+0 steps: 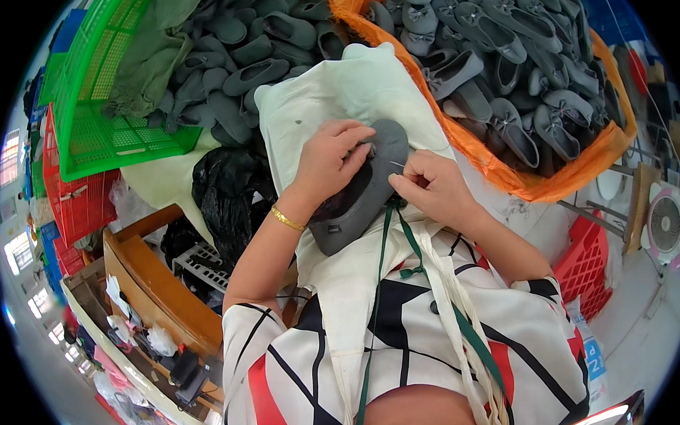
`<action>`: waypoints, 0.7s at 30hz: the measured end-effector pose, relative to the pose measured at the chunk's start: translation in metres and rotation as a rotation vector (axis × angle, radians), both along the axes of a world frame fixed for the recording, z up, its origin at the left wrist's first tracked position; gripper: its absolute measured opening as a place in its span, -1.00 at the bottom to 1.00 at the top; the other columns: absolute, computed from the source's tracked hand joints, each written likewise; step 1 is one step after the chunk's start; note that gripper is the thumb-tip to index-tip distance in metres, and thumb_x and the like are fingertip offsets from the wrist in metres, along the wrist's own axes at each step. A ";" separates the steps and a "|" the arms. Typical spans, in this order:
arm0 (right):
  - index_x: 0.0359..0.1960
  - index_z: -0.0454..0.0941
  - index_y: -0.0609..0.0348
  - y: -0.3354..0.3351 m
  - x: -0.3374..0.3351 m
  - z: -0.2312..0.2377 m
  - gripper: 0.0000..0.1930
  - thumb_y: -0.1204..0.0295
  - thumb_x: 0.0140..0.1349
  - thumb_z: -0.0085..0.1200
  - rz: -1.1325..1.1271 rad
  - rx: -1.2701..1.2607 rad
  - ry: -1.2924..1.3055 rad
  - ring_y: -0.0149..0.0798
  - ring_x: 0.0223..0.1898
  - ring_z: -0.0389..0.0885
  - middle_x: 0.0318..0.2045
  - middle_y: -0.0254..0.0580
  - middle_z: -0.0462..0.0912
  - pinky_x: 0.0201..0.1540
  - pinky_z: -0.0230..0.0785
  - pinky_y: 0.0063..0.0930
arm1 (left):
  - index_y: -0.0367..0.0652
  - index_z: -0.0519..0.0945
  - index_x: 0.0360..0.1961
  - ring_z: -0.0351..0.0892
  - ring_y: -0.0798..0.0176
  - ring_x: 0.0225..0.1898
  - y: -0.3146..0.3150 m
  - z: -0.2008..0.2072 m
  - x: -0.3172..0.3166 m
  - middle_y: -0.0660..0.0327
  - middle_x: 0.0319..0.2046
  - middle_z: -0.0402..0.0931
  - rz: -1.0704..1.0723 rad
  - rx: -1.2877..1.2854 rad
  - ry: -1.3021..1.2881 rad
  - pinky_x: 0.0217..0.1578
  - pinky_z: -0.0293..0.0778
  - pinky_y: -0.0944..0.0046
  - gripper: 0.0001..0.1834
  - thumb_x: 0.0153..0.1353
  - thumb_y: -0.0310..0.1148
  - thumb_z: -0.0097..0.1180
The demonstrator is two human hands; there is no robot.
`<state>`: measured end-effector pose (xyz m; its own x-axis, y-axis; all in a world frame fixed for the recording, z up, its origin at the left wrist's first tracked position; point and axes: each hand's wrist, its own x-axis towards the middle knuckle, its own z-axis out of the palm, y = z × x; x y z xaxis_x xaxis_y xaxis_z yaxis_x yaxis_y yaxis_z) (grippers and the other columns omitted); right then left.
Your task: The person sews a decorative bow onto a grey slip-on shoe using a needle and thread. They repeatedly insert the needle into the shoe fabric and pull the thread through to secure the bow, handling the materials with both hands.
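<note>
A grey slip-on shoe (382, 185) lies tilted over a white cloth (291, 113) on my lap, its toe away from me and its heel toward me. My left hand (325, 161) is closed on the shoe's upper near the opening, with fingertips at a small dark trim there. At the shoe's right edge, my right hand (434, 187) pinches a thin needle (396, 163) that points toward the toe. Any thread on it is too fine to make out. A cream apron with dark green ties (384, 248) covers my front below the shoe.
Beyond the cloth, many grey shoes (255, 75) lie heaped beside a green plastic crate (85, 121). An orange sack (517, 187) at the far right holds more, several with bows. A black plastic bag (232, 182) and wooden drawer (158, 281) stand left; a red basket (584, 266) and fan (664, 216) right.
</note>
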<state>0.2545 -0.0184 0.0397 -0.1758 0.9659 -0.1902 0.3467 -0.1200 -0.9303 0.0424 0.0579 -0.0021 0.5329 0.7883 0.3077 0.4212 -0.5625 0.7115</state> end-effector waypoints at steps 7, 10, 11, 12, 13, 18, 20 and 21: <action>-0.58 0.39 0.28 -0.002 0.007 -0.006 -0.68 0.40 0.17 0.28 -0.086 -0.035 0.017 -0.33 -0.56 0.36 -0.59 -0.20 0.42 -0.47 0.24 -0.42 | -0.08 0.68 -0.24 0.56 0.15 -0.25 -0.003 0.008 -0.005 0.27 -0.31 0.54 -0.153 0.303 0.226 -0.25 0.51 0.19 -0.72 -0.06 -0.51 0.24; -0.59 0.39 0.28 0.002 0.007 -0.006 -0.68 0.40 0.17 0.27 -0.069 0.002 0.009 -0.33 -0.56 0.36 -0.59 -0.20 0.41 -0.47 0.24 -0.42 | -0.11 0.65 -0.23 0.55 0.19 -0.27 -0.011 0.016 -0.003 0.30 -0.32 0.54 -0.138 0.346 0.284 -0.27 0.50 0.20 -0.72 -0.05 -0.46 0.23; -0.59 0.38 0.28 0.004 0.006 -0.005 -0.68 0.40 0.17 0.27 -0.060 -0.001 0.008 -0.32 -0.56 0.35 -0.59 -0.20 0.41 -0.47 0.24 -0.42 | -0.13 0.64 -0.21 0.55 0.20 -0.27 -0.013 0.018 -0.003 0.31 -0.32 0.54 -0.126 0.349 0.293 -0.28 0.50 0.20 -0.71 -0.05 -0.45 0.22; -0.59 0.38 0.28 0.007 0.005 -0.002 -0.67 0.39 0.17 0.27 -0.051 -0.005 0.007 -0.31 -0.56 0.35 -0.59 -0.20 0.41 -0.46 0.24 -0.41 | -0.14 0.63 -0.19 0.55 0.21 -0.28 -0.013 0.015 -0.002 0.31 -0.32 0.53 -0.119 0.383 0.325 -0.28 0.50 0.19 -0.70 -0.03 -0.45 0.21; -0.60 0.38 0.27 0.011 0.003 0.000 -0.67 0.39 0.16 0.27 -0.038 -0.004 0.004 -0.30 -0.55 0.35 -0.59 -0.20 0.41 -0.46 0.24 -0.41 | -0.14 0.62 -0.17 0.54 0.22 -0.29 -0.014 0.012 -0.001 0.30 -0.33 0.52 -0.108 0.421 0.356 -0.29 0.49 0.19 -0.69 -0.02 -0.44 0.20; -0.61 0.36 0.27 0.019 -0.011 0.004 -0.68 0.41 0.13 0.25 0.041 0.073 0.045 -0.27 -0.55 0.34 -0.60 -0.20 0.41 -0.45 0.23 -0.38 | -0.14 0.56 -0.11 0.54 0.24 -0.34 -0.017 -0.008 -0.002 0.29 -0.41 0.46 -0.051 0.436 0.433 -0.37 0.49 0.21 -0.66 0.01 -0.43 0.17; -0.61 0.35 0.27 0.018 -0.015 0.002 -0.69 0.43 0.12 0.24 0.048 0.071 0.059 -0.26 -0.55 0.34 -0.60 -0.19 0.41 -0.45 0.22 -0.38 | -0.12 0.54 -0.13 0.55 0.23 -0.36 -0.017 -0.013 -0.003 0.28 -0.44 0.44 -0.013 0.388 0.430 -0.43 0.49 0.22 -0.68 0.02 -0.43 0.15; -0.61 0.35 0.27 0.017 -0.017 0.001 -0.70 0.44 0.12 0.23 0.041 0.059 0.065 -0.26 -0.55 0.34 -0.60 -0.19 0.40 -0.45 0.22 -0.38 | -0.11 0.53 -0.14 0.55 0.21 -0.36 -0.014 -0.014 -0.006 0.27 -0.44 0.44 -0.019 0.377 0.423 -0.45 0.49 0.22 -0.69 0.02 -0.43 0.15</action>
